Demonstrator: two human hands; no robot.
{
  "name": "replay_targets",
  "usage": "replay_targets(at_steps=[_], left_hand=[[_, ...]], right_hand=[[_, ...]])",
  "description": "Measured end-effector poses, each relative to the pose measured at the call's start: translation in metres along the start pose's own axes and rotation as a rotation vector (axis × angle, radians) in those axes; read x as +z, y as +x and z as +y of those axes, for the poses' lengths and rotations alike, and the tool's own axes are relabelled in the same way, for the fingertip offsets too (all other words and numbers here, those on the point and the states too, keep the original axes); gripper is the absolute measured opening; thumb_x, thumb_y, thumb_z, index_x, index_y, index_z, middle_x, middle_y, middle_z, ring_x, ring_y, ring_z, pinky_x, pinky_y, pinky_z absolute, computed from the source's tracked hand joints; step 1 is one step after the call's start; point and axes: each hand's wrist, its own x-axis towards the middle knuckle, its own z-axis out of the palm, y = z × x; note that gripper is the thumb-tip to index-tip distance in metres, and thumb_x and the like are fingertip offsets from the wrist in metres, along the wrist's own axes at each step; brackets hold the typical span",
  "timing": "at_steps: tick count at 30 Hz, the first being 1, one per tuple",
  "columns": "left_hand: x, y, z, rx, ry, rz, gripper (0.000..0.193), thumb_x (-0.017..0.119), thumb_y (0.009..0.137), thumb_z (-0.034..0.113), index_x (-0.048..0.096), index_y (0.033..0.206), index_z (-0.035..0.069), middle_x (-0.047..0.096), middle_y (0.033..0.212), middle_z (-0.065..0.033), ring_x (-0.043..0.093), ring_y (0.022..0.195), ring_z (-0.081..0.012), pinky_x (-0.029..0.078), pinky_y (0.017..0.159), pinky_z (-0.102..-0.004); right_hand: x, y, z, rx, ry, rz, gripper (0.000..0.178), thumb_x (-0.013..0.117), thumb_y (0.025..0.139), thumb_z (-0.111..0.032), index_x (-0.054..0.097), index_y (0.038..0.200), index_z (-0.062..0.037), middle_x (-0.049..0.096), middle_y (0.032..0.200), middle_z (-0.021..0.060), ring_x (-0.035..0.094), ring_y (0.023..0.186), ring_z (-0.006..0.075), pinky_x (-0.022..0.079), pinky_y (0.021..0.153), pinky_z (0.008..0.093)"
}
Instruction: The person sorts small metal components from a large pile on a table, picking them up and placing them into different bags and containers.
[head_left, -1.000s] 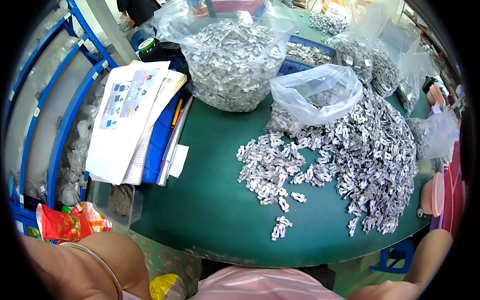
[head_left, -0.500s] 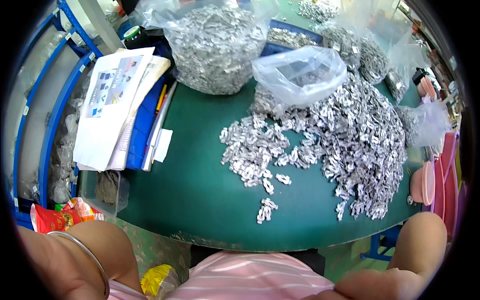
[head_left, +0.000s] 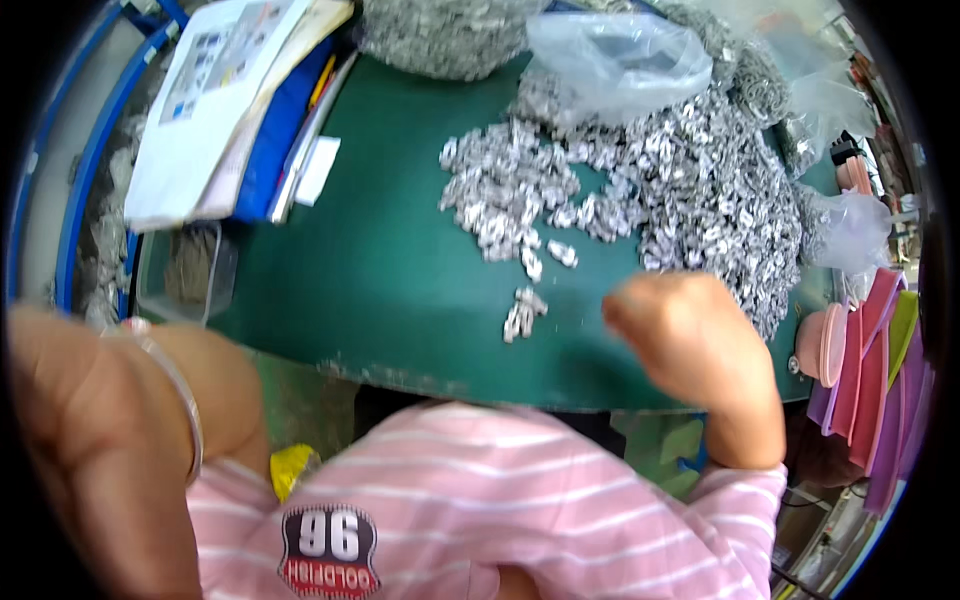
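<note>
My right hand (head_left: 675, 325) hangs over the near right of the green table (head_left: 400, 310), its back toward me. Motion smears it, and its fingers seem curled under, so their grip is hidden. A small cluster of silver metal link-shaped pieces (head_left: 525, 312) lies to its left. Beyond it spreads a large heap of the same pieces (head_left: 710, 185), joined to a smaller pile (head_left: 505, 185). Close at the lower left, my left hand (head_left: 95, 440) is raised, blurred and cut by the rim, with a bangle (head_left: 175, 390) at its wrist. Its fingers do not show.
An open clear bag (head_left: 620, 70) lies against the heap's far side, and a bulging bag of metal pieces (head_left: 445, 35) stands behind. Papers (head_left: 215, 110) rest on a blue folder (head_left: 275, 150) at left, above a clear plastic box (head_left: 185, 270). A pink container (head_left: 820, 340) sits at right.
My right hand has come into view and lies over the table's near right. My left hand shows more at the lower left. The view has tilted down, so the table appears higher.
</note>
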Motion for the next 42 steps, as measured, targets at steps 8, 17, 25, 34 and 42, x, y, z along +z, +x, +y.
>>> replay_targets(at_steps=[8, 17, 25, 34, 42], left_hand=[[0.039, -0.059, -0.060, -0.851, -0.241, 0.246, 0.009, 0.055, 0.086, 0.010, 0.055, 0.093, 0.004, 0.043, 0.066, 0.0024, 0.038, 0.054, -0.0050, 0.027, 0.043, -0.0172], [0.082, -0.117, -0.108, -1.221, -0.158, -0.054, 0.010, 0.062, 0.080, 0.005, 0.058, 0.089, 0.003, 0.055, 0.076, 0.0013, 0.048, 0.062, -0.0040, 0.038, 0.054, -0.0165], [0.088, -0.121, -0.090, -1.107, -0.215, -0.226, 0.020, 0.071, 0.074, 0.003, 0.060, 0.091, 0.001, 0.059, 0.080, -0.0007, 0.052, 0.071, -0.0044, 0.044, 0.062, -0.0179], [0.088, -0.118, -0.093, -1.374, -0.522, 0.013, 0.014, 0.062, 0.082, 0.004, 0.059, 0.093, -0.004, 0.061, 0.082, -0.0081, 0.061, 0.069, -0.0130, 0.051, 0.062, -0.0241], [0.081, -0.123, -0.100, -1.412, -0.784, 0.164, 0.014, 0.057, 0.085, 0.007, 0.058, 0.095, -0.001, 0.061, 0.085, -0.0080, 0.060, 0.075, -0.0160, 0.050, 0.061, -0.0243]], right_hand=[[0.056, 0.005, 0.030, 0.294, 0.262, 0.322, 0.005, 0.060, 0.075, -0.004, 0.061, 0.080, -0.0031, 0.058, 0.076, 0.0133, 0.058, 0.071, 0.0334, 0.046, 0.061, 0.0404], [0.085, 0.039, 0.027, 0.281, 0.307, 0.414, 0.008, 0.064, 0.074, -0.006, 0.062, 0.081, -0.0015, 0.058, 0.079, 0.0128, 0.057, 0.072, 0.0312, 0.046, 0.063, 0.0366], [0.088, 0.043, 0.019, -0.074, 0.839, 0.608, 0.013, 0.068, 0.071, 0.003, 0.062, 0.081, -0.0021, 0.062, 0.086, 0.0093, 0.060, 0.078, 0.0206, 0.048, 0.064, 0.0282], [0.099, 0.045, 0.004, -0.091, 1.048, 0.790, 0.034, 0.070, 0.068, 0.009, 0.051, 0.093, -0.0008, 0.055, 0.092, 0.0098, 0.057, 0.080, 0.0153, 0.051, 0.068, 0.0257], [0.092, 0.034, 0.024, 0.122, 0.968, 0.762, 0.011, 0.063, 0.080, -0.001, 0.057, 0.089, 0.0007, 0.058, 0.083, 0.0065, 0.057, 0.073, 0.0105, 0.048, 0.063, 0.0233]])
